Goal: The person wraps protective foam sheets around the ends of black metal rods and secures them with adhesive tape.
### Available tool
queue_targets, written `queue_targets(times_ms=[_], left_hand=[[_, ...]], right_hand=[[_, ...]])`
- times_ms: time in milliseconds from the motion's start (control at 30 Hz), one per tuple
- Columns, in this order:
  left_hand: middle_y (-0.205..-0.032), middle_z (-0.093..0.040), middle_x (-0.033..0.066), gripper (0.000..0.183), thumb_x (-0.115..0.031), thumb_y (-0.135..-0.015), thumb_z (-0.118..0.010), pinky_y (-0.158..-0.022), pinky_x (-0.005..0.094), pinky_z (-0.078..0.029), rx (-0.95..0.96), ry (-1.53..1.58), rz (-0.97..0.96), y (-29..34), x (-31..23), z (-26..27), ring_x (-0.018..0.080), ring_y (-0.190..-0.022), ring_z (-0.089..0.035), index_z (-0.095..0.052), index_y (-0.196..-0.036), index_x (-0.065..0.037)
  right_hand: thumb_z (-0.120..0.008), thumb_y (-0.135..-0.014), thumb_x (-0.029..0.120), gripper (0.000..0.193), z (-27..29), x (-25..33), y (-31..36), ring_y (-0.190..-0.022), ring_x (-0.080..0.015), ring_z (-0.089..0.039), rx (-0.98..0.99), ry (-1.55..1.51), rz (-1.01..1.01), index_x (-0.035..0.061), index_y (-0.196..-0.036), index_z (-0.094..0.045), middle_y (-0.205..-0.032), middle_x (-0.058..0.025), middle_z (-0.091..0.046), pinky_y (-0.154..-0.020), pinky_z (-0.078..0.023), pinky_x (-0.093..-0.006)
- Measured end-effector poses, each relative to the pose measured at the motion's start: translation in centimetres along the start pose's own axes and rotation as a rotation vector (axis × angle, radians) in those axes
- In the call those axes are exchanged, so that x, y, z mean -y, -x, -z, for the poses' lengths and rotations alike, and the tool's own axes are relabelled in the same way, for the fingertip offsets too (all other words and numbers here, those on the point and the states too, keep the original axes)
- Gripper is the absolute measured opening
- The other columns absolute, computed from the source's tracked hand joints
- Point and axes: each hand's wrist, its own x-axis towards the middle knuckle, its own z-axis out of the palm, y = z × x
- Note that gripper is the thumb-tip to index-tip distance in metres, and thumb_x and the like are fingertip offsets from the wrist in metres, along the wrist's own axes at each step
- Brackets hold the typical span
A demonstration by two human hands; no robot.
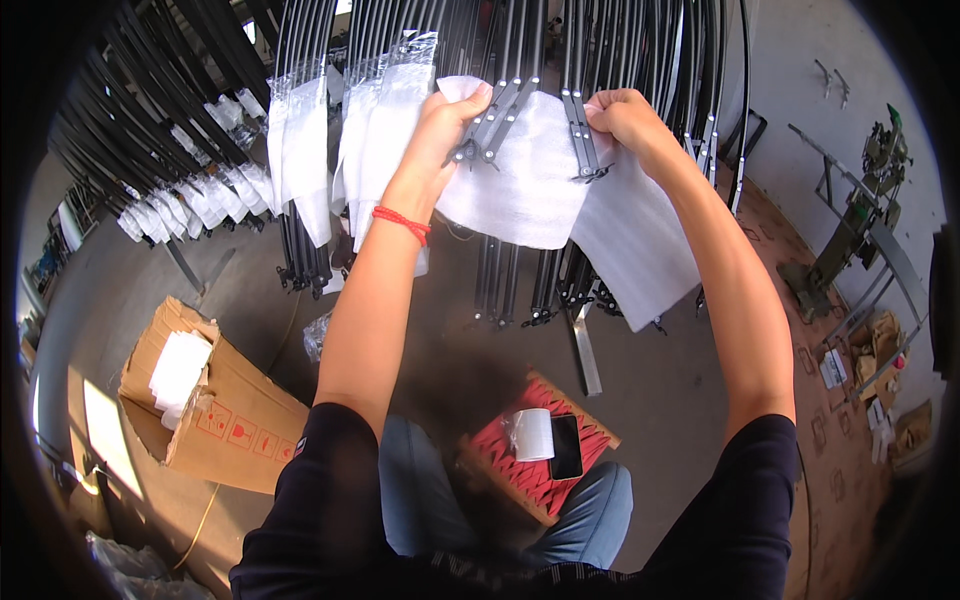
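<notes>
While bundles leftward hung sleeved in white wrapping, the left fingers and right fingers pinched foam sheeting behind black rods not yet enclosed.

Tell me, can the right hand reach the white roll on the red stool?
Probably yes: nothing lies over the white roll, though the right hand is up at the white foam sheeting and may need to let go.
</notes>
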Motion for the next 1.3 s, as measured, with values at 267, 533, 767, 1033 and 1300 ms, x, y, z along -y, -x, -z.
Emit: queue_targets(times_ms=[267,533,767,1033,1300], left_hand=[[-0.075,-0.062,0.0044,0.020,-0.019,-0.082,-0.058,-0.055,0.0213,-0.044,-0.151,0.088,0.011,0.0,1.2,0.6,0.0101,-0.063,-0.057,-0.063,-0.086,0.000],[-0.070,-0.059,0.0152,0.012,-0.009,-0.079,-0.057,-0.058,0.0326,-0.044,-0.293,-0.612,-0.399,-0.3,0.9,-0.2,0.0259,-0.064,-0.059,-0.049,-0.079,0.001],[-0.070,-0.058,0.0140,0.010,-0.009,-0.084,-0.051,-0.060,0.0342,-0.045,-0.262,-0.950,-0.459,-0.3,0.9,-2.0,0.0282,-0.066,-0.060,-0.045,-0.089,-0.002],[-0.075,-0.060,0.0009,0.036,-0.037,-0.090,-0.044,-0.058,0.0206,-0.044,-0.042,-0.075,0.148,-0.3,0.1,-1.0,0.0066,-0.062,-0.054,-0.060,-0.090,-0.005],[-0.090,-0.063,0.0071,0.033,-0.022,-0.077,-0.062,-0.073,0.0227,-0.047,0.219,0.082,-0.070,1.7,-0.7,-1.5,0.0117,-0.077,-0.060,-0.058,-0.101,0.000]], right_hand=[[-0.051,-0.083,0.013,0.013,0.2,-0.2,-0.2,-0.060,-0.0052,-0.043,0.059,-0.033,0.120,0.0055,-0.074,-0.057,-0.064,0.0028,-0.051,-0.065,-0.034,-0.0194],[-0.053,-0.083,0.011,0.015,2.0,-1.0,0.0,-0.081,-0.0070,-0.054,0.484,-0.324,0.147,0.0011,-0.094,-0.055,-0.084,-0.0025,-0.060,-0.082,-0.038,-0.0217],[-0.064,-0.076,0.014,0.017,0.2,-1.1,-0.4,-0.078,-0.0115,-0.056,0.283,-0.331,0.069,0.0045,-0.088,-0.057,-0.080,-0.0028,-0.061,-0.078,-0.040,-0.0242],[-0.060,-0.075,0.008,0.029,1.1,-1.4,-0.5,-0.081,-0.0109,-0.060,0.529,-0.614,0.135,0.0009,-0.103,-0.058,-0.092,-0.0062,-0.064,-0.078,-0.045,-0.0214],[-0.068,-0.072,0.013,0.031,-0.4,-1.1,-0.5,-0.080,-0.0104,-0.062,0.449,-0.598,0.187,0.0058,-0.101,-0.062,-0.088,-0.0046,-0.066,-0.080,-0.045,-0.0242]])
